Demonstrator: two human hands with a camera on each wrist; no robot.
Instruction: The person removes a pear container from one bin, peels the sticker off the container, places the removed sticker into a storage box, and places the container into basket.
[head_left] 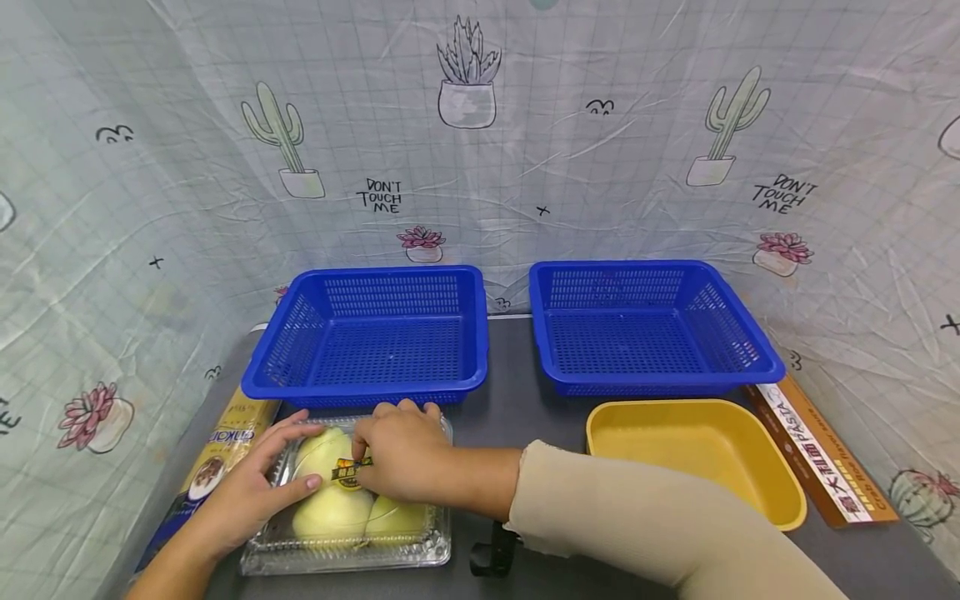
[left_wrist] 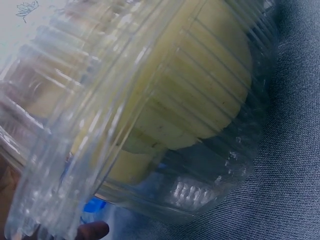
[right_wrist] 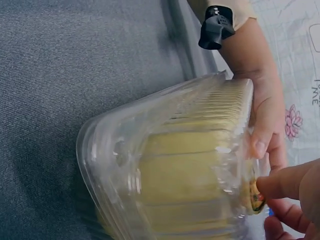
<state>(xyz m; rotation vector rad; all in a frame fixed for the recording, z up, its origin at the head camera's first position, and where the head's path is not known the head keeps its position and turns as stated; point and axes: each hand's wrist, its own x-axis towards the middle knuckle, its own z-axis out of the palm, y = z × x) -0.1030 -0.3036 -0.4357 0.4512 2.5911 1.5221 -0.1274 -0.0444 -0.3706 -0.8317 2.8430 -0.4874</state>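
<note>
Clear plastic box (head_left: 348,560) w/ round pale-green fruits (head_left: 332,515) inside lies flat on table (head_left: 517,425), just in front of L blue basket (head_left: 367,392). Its front edge runs approx. L–R; longer axis I cannot tell. L hand (head_left: 258,487), fingers spread, rests on it; R hand (head_left: 408,454) pinches black-gold label (head_left: 347,477).

A grey tabletop (head_left: 512,367) bears two blue baskets (head_left: 367,392), a yellow tub (head_left: 690,437), a clear box (head_left: 348,562) and two packages (head_left: 825,454).

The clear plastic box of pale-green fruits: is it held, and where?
The left hand rests on the left of the box; the right hand touches the black-yellow label. Whether it pinches cannot be told.
</note>
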